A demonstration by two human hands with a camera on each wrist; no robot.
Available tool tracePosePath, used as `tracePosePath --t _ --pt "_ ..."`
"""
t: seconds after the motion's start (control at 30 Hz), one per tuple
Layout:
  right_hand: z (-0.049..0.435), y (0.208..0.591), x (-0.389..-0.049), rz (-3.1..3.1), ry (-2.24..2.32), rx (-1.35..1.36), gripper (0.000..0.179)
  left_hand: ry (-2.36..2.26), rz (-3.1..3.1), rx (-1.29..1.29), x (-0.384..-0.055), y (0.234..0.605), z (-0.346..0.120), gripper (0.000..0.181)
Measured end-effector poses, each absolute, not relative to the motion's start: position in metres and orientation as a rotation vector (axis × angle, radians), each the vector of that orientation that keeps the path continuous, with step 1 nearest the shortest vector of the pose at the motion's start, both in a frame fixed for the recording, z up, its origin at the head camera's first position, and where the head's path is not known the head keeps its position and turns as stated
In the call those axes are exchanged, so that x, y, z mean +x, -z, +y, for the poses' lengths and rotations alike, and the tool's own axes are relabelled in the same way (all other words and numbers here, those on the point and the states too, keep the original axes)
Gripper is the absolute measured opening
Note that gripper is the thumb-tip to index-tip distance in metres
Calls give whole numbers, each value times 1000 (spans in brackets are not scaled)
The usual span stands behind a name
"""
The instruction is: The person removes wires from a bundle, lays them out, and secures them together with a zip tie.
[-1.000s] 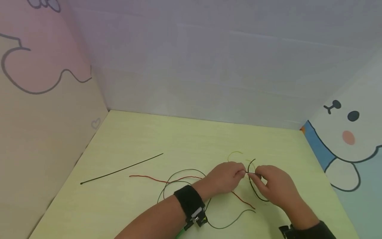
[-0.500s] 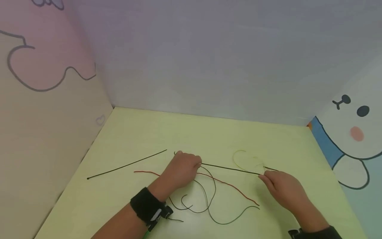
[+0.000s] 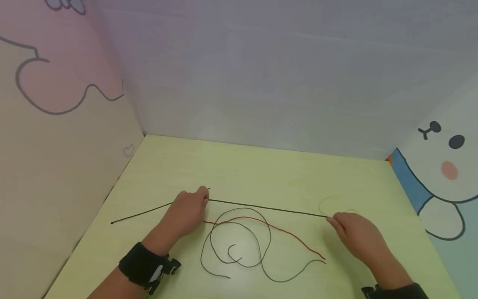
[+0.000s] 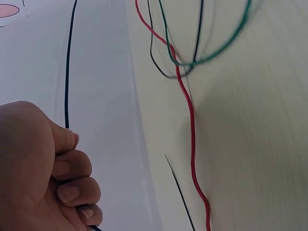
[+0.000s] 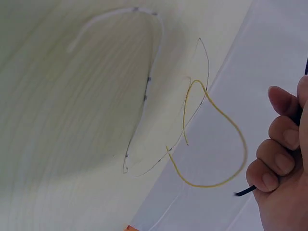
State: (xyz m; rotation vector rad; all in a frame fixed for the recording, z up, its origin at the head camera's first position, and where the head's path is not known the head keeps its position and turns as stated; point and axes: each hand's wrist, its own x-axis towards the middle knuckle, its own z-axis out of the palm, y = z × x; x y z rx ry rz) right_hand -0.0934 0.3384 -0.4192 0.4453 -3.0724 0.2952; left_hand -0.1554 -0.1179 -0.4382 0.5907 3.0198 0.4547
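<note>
A black wire is stretched nearly straight between the two hands, above the table. Its left part is gripped in my left hand, fingers curled round it in the left wrist view. My right hand grips the other part, and a short tail end of the black wire pokes out below the curled fingers in the right wrist view. Another black wire lies straight on the table, partly hidden behind the left hand. Below the stretched wire lies a wavy red wire.
Thin dark and green wires lie in loose loops across the red one. By the right hand are a curled yellow wire and a white wire with dark marks. Printed walls enclose the pale table at the back and sides.
The hands were close together at the right with the black wire bent between them. My left hand has moved far left, drawing the wire straight, while the right hand shifted only slightly.
</note>
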Motion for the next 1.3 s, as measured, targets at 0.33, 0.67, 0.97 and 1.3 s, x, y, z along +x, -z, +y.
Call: tracePosePath --t 0.33,0.67,0.97,1.3 --pt "334 413 -82 -3076 -357 350 19 -598 3103 398 -140 444 -164 10" --pt "322 429 -64 -3192 -439 305 16 -569 3079 354 -131 452 -166 16" --pt "317 451 -65 -3315 -382 335 23 -347 3063 443 -127 475 -158 9" --pt "321 448 -65 -3319 -413 243 12 -444 2991 424 -125 475 -158 12"
